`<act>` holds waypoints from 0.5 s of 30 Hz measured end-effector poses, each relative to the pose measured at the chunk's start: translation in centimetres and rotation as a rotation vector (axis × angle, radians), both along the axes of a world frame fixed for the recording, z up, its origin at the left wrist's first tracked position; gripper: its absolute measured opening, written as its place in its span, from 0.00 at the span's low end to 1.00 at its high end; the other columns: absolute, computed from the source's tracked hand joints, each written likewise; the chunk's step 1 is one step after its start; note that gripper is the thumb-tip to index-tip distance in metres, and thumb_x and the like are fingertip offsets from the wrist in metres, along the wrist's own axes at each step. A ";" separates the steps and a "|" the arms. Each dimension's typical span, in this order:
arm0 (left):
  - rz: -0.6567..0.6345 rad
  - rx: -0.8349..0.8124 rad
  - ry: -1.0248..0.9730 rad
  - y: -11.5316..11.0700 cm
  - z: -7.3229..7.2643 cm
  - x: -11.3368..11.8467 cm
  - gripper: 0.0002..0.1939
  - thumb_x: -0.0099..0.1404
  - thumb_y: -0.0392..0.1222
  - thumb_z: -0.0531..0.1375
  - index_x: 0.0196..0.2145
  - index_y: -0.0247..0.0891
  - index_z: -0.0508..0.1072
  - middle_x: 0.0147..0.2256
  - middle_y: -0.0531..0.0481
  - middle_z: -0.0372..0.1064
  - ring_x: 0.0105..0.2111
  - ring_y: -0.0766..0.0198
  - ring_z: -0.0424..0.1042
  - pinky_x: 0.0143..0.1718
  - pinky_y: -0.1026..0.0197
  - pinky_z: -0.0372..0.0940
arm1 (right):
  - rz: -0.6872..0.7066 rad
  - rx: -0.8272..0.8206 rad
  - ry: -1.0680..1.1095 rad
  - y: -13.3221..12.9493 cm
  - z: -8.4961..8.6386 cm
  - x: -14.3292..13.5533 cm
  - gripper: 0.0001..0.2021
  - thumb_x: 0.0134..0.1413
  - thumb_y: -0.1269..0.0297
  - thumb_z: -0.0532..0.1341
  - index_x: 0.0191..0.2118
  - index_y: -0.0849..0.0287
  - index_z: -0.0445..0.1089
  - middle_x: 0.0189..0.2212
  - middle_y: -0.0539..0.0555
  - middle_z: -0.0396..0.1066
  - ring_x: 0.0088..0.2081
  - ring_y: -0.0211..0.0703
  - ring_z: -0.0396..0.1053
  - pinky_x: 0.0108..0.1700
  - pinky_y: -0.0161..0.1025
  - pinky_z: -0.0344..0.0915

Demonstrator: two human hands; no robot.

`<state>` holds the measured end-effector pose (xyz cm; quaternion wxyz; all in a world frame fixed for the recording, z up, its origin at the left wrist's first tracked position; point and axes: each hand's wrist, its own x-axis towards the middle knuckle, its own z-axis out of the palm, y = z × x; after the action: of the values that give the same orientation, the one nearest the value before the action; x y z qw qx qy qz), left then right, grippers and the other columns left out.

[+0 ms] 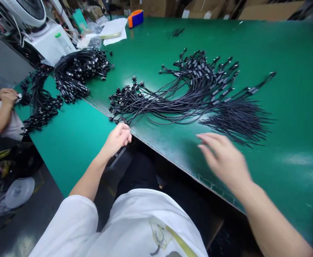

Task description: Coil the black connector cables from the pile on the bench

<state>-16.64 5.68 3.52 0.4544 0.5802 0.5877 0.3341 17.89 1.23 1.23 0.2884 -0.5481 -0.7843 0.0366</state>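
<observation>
My left hand [118, 138] is at the table's front edge with its fingers curled together. Its fingertips meet the connector ends of black cables [172, 103]; whatever is pinched there is hidden. The cables lie in a loose, curved bundle, with connectors at both ends. Above the table, my right hand [224, 157] is slightly blurred, its thumb apart from its stretched fingers and nothing visible between them. Just beyond it lies a fanned pile of thin black strips [236, 119] that look like cable ties. They overlap the right part of the cable bundle.
More cable bundles [76, 71] lie to the left on the green table [287, 89]. Another person's hands [8, 95] are at the far left bundle. At the back are a fan [30, 12], papers [116, 28], a blue-and-orange object [135, 18] and a few dark strips [177, 33].
</observation>
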 end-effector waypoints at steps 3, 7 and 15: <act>-0.277 -0.363 -0.380 -2.7 2.2 1.2 0.11 0.67 0.49 0.56 0.40 0.38 0.63 0.17 0.61 0.58 0.13 0.74 0.48 0.16 0.70 0.44 | 0.235 -0.059 0.046 3.0 0.3 -7.9 0.25 0.66 0.61 0.51 0.66 0.55 0.53 0.60 0.64 0.60 0.53 0.48 0.69 0.48 0.44 0.71; -0.353 -0.426 -0.677 -5.6 3.7 -0.1 0.12 0.66 0.49 0.60 0.37 0.38 0.66 0.13 0.65 0.47 0.12 0.76 0.39 0.14 0.71 0.41 | 0.361 -0.127 -0.227 10.1 1.2 -12.9 0.17 0.68 0.65 0.48 0.56 0.59 0.66 0.53 0.62 0.67 0.49 0.47 0.69 0.46 0.42 0.67; -0.064 -0.096 -0.731 -5.1 2.3 -5.9 0.15 0.65 0.49 0.60 0.27 0.36 0.72 0.21 0.52 0.58 0.23 0.69 0.60 0.25 0.66 0.59 | 0.076 0.036 -0.127 15.8 10.3 -9.5 0.15 0.69 0.64 0.49 0.45 0.63 0.72 0.41 0.58 0.73 0.43 0.43 0.70 0.44 0.38 0.64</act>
<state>-22.51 0.54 5.82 0.6712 0.4185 0.3833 0.4769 8.37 17.04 11.54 0.2464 -0.5138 -0.8218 -0.0016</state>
